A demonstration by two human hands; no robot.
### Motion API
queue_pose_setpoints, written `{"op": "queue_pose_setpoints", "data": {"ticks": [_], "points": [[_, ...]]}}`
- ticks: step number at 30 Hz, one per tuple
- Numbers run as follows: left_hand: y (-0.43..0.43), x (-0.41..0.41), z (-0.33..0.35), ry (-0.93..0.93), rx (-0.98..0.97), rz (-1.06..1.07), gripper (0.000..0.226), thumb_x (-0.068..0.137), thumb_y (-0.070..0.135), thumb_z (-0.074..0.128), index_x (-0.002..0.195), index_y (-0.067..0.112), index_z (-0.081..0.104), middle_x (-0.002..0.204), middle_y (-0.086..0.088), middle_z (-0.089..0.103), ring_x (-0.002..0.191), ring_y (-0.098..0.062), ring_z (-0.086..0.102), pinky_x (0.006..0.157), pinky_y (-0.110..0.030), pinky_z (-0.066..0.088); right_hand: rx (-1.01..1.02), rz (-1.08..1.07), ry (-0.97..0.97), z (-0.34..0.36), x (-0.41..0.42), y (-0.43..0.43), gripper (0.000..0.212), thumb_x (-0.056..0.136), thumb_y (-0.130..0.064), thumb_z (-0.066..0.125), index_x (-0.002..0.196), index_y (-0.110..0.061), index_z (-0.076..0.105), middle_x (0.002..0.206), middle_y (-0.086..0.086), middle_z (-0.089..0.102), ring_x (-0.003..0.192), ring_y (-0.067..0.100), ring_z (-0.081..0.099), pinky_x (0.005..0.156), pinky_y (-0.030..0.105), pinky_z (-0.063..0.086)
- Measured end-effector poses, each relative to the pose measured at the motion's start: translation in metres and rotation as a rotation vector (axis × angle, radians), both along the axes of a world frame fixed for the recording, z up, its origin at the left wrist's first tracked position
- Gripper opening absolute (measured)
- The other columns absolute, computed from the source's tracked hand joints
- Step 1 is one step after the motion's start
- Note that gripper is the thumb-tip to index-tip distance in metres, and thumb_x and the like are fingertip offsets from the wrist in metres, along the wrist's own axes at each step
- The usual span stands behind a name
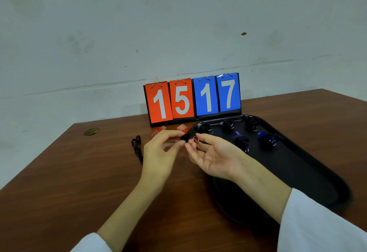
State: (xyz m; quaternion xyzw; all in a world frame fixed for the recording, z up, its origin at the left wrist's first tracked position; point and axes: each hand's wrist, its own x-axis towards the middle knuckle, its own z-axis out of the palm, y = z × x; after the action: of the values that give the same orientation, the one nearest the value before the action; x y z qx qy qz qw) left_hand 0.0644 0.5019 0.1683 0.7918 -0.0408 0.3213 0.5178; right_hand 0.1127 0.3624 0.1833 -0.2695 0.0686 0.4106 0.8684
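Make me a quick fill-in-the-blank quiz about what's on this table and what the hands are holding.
The flip scoreboard shows 15 on red cards and ____ on blue cards.
The left hand and right hand pinch a small whistle with a black cord; its body is ____.
The black oval plastic tray stands on the person's ____ side.
A loose black cord lies on the brown wooden table, to the ____ of the left hand.
Missing words: 17; red; right; left.

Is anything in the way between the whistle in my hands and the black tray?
Nothing visible. The left hand and right hand hold the red whistle beside the tray's left rim; its near part is bare, other whistles sit farther back.
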Motion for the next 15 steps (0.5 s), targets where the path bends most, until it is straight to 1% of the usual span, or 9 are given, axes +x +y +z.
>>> {"op": "queue_pose_setpoints", "data": {"ticks": [3,6,9,12,15], "points": [[0.0009,0.0012,0.0006,-0.014,-0.047,0.023,0.029,0.082,0.003,0.065,0.095,0.029,0.067,0.093,0.012,0.069,0.091,0.002,0.063,0.078,-0.009,0.048,-0.018,-0.013,-0.028,-0.0014,-0.0004,0.0017,0.03,0.083,-0.007,0.062,0.111,0.006,0.059,0.077,0.017,0.066,0.073,0.017,0.065,0.066,0.031,0.06],[0.0018,0.0008,0.001,-0.042,-0.086,0.048,0.025,0.08,0.003,0.068,0.097,0.021,0.068,0.087,0.008,0.07,0.084,-0.002,0.065,0.075,-0.013,0.051,-0.042,-0.032,-0.063,-0.0015,-0.0015,0.0029,0.03,0.085,-0.006,0.06,0.112,0.006,0.059,0.081,0.018,0.067,0.076,0.018,0.066,0.067,0.033,0.06],[0.004,0.0019,-0.0006,-0.039,-0.089,0.088,0.023,0.08,0.007,0.068,0.093,0.026,0.069,0.088,0.012,0.07,0.087,0.0,0.065,0.078,-0.014,0.051,-0.037,-0.037,-0.089,-0.0008,-0.0045,0.0046,0.026,0.085,-0.004,0.06,0.108,0.006,0.059,0.084,0.02,0.068,0.083,0.021,0.066,0.07,0.036,0.06],[0.0038,0.0018,-0.0026,-0.057,-0.036,0.07,0.022,0.082,0.009,0.066,0.097,0.025,0.069,0.093,0.015,0.069,0.092,0.005,0.063,0.079,-0.007,0.047,-0.018,-0.044,-0.114,-0.0009,-0.006,0.0053,0.029,0.085,-0.002,0.06,0.113,0.005,0.058,0.088,0.02,0.066,0.084,0.021,0.066,0.07,0.037,0.06],[0.006,0.0029,-0.0046,-0.077,0.06,0.076,0.021,0.081,0.011,0.068,0.099,0.021,0.071,0.094,0.012,0.07,0.093,0.003,0.062,0.079,-0.009,0.047,-0.033,-0.042,-0.128,-0.0014,-0.0066,0.005,0.028,0.084,-0.002,0.06,0.112,0.004,0.059,0.087,0.019,0.066,0.081,0.02,0.066,0.072,0.038,0.059]]}}
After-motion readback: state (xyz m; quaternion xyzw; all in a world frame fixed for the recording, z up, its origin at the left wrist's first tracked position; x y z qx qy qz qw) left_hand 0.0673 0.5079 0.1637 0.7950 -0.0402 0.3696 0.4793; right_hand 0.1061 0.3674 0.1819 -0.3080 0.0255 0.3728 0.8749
